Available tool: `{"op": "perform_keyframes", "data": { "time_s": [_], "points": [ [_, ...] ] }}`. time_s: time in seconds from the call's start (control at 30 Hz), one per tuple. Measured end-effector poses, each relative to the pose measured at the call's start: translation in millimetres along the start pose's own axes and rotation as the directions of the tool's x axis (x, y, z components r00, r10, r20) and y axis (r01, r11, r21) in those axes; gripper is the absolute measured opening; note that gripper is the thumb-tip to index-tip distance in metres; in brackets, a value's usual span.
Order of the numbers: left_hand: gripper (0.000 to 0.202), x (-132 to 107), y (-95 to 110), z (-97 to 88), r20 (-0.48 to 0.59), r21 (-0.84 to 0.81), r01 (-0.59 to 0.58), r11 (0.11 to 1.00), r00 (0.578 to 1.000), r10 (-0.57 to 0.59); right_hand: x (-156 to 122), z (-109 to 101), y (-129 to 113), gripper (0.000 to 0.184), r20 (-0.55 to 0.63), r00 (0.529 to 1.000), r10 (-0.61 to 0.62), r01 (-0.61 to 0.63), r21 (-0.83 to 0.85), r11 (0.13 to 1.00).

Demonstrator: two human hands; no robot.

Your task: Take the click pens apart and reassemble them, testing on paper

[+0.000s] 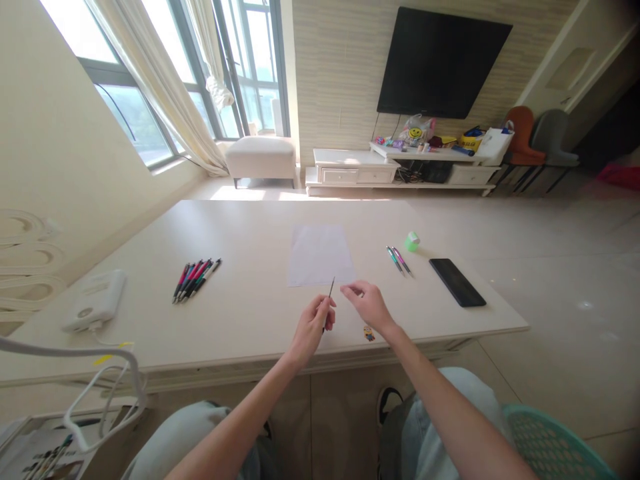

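Black pen refill [329, 295] — I have it pinched, slightly tilted, in the left hand [313, 327]; right hand [367, 307] sits open, empty, at its three o'clock.

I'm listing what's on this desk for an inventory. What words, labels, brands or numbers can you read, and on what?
Nothing can be read. The sheet of paper and the thin stick in the left hand show no legible marks; any print on the pens and the bag is too small or blurred.

Left hand [313, 327] in a tight pinch, right hand [367, 307] half-open just beside it, 2 bare forearms [240, 423] angled inward
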State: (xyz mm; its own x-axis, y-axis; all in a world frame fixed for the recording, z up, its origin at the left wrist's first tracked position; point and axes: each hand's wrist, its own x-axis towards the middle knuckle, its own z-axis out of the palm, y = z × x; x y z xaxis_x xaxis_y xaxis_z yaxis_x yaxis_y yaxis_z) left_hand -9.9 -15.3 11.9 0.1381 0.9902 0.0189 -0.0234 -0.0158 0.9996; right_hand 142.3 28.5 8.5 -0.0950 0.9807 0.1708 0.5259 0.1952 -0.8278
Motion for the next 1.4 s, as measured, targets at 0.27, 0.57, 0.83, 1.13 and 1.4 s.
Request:
{"op": "perform_keyframes", "data": {
  "time_s": [0.27,0.57,0.83,1.13,1.4],
  "points": [
    [0.041,0,-8,5.7,0.055,-0.021,0.005,1.0,0.999,-0.004,-7,5,-18,0.028,-0.066,0.998,-0.007,0.033,0.406,0.913],
    [0.041,8,-19,-9.2,-0.152,-0.049,-0.034,0.998,0.988,0.026,5,-6,10,0.016,-0.031,0.997,0.073,-0.078,-0.27,0.96],
    [0.035,10,-17,-15.1,-0.228,0.079,0.041,0.996,0.974,-0.022,-2,12,5,0.025,0.036,0.997,0.072,-0.035,-0.608,0.793],
    [0.028,25,-27,-11.8,-0.159,0.696,0.057,0.715,0.984,0.077,-2,-41,24,0.023,-0.019,0.96,0.279,-0.225,-0.647,0.728],
    [0.042,38,-27,-0.6,-0.124,0.877,0.052,0.478,0.985,0.12,-6,-52,32,0.025,0.035,0.937,0.349,-0.237,-0.669,0.704]
  ]
}}
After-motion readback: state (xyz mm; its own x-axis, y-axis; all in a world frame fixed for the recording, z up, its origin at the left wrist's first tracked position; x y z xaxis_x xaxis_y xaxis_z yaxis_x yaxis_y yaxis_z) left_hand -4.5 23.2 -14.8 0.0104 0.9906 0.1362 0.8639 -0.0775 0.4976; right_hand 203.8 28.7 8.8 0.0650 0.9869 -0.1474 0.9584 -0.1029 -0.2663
